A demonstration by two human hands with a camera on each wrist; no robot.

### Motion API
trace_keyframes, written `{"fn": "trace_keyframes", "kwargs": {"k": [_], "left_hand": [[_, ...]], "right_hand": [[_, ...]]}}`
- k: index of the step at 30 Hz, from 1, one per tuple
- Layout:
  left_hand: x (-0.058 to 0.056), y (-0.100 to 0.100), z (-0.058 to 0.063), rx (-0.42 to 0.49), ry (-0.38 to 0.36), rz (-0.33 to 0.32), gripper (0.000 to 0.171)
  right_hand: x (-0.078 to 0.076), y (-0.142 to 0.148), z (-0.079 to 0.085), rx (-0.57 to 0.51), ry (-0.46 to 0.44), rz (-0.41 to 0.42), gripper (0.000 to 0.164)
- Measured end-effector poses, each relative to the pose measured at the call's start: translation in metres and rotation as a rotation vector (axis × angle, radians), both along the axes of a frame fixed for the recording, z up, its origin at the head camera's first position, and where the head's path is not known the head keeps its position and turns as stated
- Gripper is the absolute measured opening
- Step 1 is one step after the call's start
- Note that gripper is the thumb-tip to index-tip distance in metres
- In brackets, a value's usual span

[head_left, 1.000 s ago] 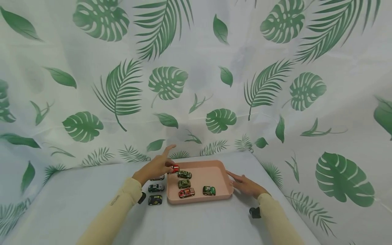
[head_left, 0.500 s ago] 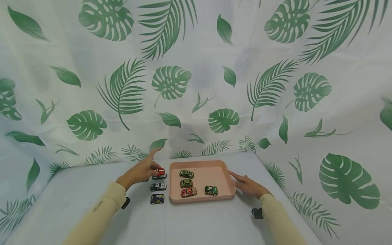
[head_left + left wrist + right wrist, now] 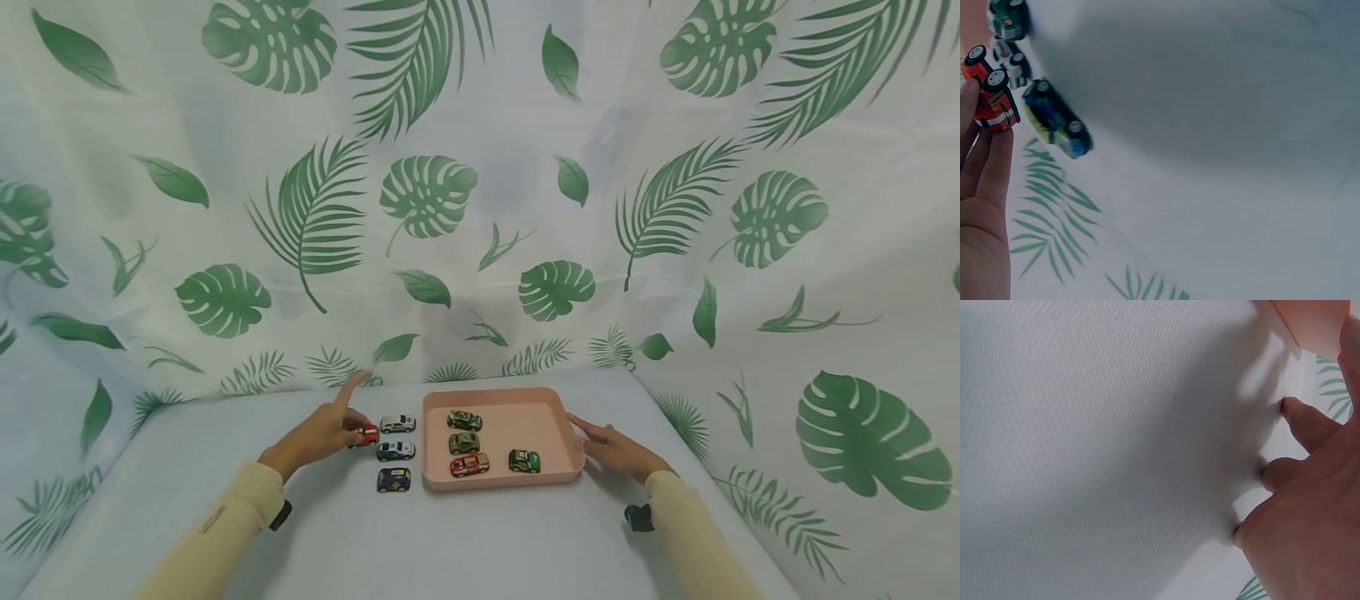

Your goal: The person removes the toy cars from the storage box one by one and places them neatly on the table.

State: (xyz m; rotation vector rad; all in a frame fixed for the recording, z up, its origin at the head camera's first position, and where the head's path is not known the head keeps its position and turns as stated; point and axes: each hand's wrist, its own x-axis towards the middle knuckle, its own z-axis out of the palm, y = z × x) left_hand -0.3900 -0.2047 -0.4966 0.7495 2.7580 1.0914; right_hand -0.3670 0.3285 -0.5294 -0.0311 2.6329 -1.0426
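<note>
My left hand (image 3: 324, 432) pinches a red toy car (image 3: 366, 435) between thumb and fingers, left of the cars beside the tray. The left wrist view has this red toy car (image 3: 991, 90) in the fingers, its wheels facing the camera. Two silver-white toy cars (image 3: 397, 423) and a dark blue-and-yellow toy car (image 3: 393, 480) form a column on the cloth. My right hand (image 3: 618, 452) rests at the right wall of the pink tray (image 3: 504, 485), fingers spread. In the right wrist view its fingertips are down on the cloth near the tray's corner (image 3: 1319, 325).
Inside the tray are two camouflage-green toy cars (image 3: 464, 420), a red-orange toy car (image 3: 469, 465) and a green toy car (image 3: 524, 461). White cloth (image 3: 480, 550) covers the table. A leaf-printed curtain (image 3: 495, 192) rises behind and along both sides.
My left hand has carried the red toy car leftward from over the tray's left edge, past the silver-white cars, to their left side. My right hand has stayed at the tray.
</note>
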Motion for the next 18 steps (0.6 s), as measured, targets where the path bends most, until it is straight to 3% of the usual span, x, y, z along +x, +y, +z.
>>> {"fn": "trace_keyframes", "kwargs": {"k": [11, 18], "left_hand": [[0.009, -0.017, -0.018, 0.007, -0.016, -0.016, 0.102], [0.016, -0.019, -0.023, -0.001, -0.008, -0.015, 0.099]], "right_hand": [[0.0, 0.002, 0.0, 0.005, -0.004, 0.007, 0.073], [-0.001, 0.001, 0.0, 0.012, -0.008, -0.002, 0.074]]}}
